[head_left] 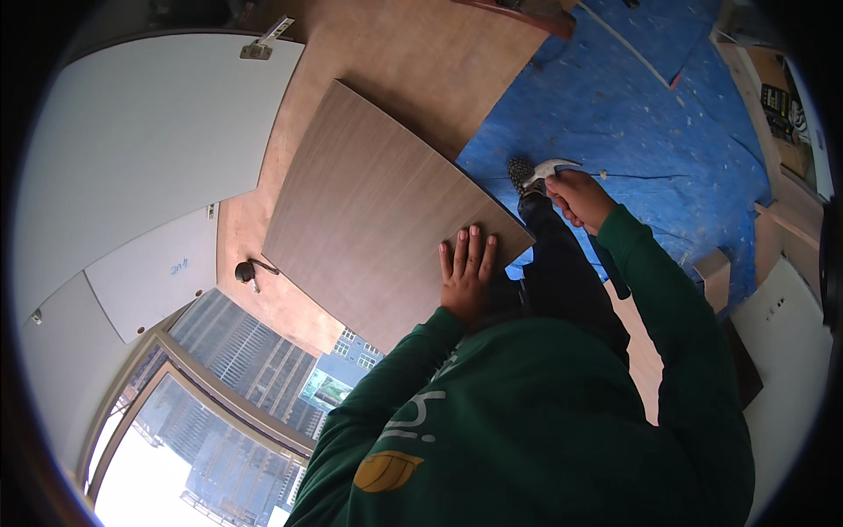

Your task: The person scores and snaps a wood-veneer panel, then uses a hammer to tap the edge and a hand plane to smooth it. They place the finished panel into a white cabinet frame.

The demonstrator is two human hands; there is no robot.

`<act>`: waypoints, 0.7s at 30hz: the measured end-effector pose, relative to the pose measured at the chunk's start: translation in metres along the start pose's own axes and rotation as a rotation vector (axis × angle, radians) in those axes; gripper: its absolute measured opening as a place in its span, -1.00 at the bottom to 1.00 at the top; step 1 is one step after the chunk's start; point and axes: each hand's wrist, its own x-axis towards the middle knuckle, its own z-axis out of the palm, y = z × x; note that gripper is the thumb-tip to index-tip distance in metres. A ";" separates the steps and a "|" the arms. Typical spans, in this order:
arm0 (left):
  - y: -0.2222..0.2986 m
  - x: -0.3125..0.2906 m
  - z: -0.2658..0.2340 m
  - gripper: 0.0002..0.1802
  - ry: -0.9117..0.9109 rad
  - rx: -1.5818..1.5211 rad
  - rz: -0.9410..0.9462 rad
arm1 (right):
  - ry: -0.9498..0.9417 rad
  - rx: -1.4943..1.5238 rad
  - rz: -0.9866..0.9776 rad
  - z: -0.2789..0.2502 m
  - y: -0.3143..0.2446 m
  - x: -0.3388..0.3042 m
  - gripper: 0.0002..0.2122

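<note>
So the left hand (468, 277) is open and palm down on a wood-grain board (378, 211), close to its right-hand end. I can only make out four digits; anything under the palm is hidden. The board sits left of centre, in front of the person, and its near edge disappears behind the green sleeve and body, so no clue what props up that side.

Right hand (581, 200) is closed around a hammer (549, 169), off to the right of the board and not touching it. Claw's easy to see, but the fist covers part of the handle, and the lower bit is dark against dark trousers (571, 263), so hard to trace. The head overlaps a shoe (520, 167) from this angle; can't tell how far apart they are.

Left of the board there's a small black tape measure (244, 272) or something like it, too small to be sure. Far left, a white panel (149, 132) with a metal hinge (256, 51). Blue sheeting (615, 132) covers the floor far right. A dark reddish thing (527, 10) at the far edge is cut off.
</note>
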 end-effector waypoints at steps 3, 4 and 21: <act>-0.003 0.001 0.013 -0.17 -0.025 -0.026 -0.018 | 0.046 0.051 0.007 0.001 0.025 -0.020 -0.61; -0.004 0.001 0.017 -0.16 -0.045 -0.027 -0.030 | 0.062 0.064 0.001 0.002 0.034 -0.026 -0.62; -0.156 0.081 -0.050 -0.06 0.298 -0.025 -0.411 | 0.278 -0.281 -0.057 0.009 0.055 -0.039 -0.56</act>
